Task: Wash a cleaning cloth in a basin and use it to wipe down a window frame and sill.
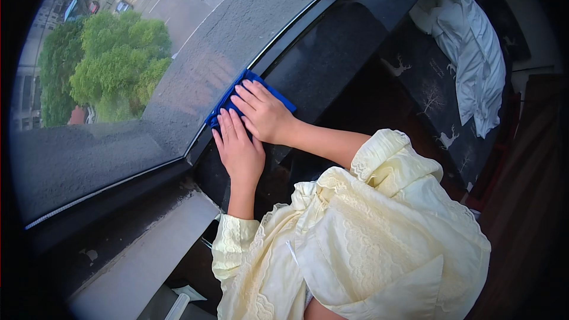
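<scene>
A folded blue cloth lies along the lower window frame, against the window glass. My right hand is laid over the cloth with its fingers stretched toward the glass. Just nearer to me, my left hand presses its fingertips on the cloth's near end. The two hands almost touch. Under my palms, part of the cloth is hidden. A faint reflection of the hands shows in the glass. The dark stone sill runs beside the frame.
The window corner turns toward the lower left, above a white ledge with worn edges. At the right, white bedding lies on a dark deer-patterned cover. A grey object with a white strip sits low at the left.
</scene>
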{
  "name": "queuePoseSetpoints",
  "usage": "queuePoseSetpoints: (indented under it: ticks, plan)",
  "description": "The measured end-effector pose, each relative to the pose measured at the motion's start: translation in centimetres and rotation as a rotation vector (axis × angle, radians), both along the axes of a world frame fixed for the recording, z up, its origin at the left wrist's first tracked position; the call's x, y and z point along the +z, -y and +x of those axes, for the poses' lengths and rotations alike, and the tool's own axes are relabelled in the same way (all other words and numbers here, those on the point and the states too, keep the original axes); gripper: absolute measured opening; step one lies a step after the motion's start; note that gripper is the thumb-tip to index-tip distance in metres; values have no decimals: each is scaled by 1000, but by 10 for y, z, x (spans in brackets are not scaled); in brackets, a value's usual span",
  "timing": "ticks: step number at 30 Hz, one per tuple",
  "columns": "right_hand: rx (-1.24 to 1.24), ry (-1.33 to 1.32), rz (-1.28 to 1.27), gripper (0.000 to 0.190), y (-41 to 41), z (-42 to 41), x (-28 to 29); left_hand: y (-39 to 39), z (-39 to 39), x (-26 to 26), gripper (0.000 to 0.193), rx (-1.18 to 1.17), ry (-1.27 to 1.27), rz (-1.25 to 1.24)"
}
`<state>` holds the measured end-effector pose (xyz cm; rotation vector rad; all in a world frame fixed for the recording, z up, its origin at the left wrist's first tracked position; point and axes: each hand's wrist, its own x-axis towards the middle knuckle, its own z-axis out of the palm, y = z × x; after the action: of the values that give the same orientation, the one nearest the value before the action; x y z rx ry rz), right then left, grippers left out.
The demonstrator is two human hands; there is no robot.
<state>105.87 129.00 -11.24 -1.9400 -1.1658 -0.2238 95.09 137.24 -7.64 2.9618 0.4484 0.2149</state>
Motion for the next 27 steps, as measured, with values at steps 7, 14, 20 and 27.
queuePoseSetpoints:
  ticks: [7,14,20,27]
  plan:
    - [30,67,176,29,14,48,-4,21,32,3,63,-46,-65,228]
    - [-270,188,71,27,107,193,-2,93,191,-2,60,-260,121,141]
    - [-396,102,14,30,115,209,-2,103,227,5,62,-349,57,151]
    - [-105,-37,60,35,113,178,3,99,170,7,65,-230,-121,185]
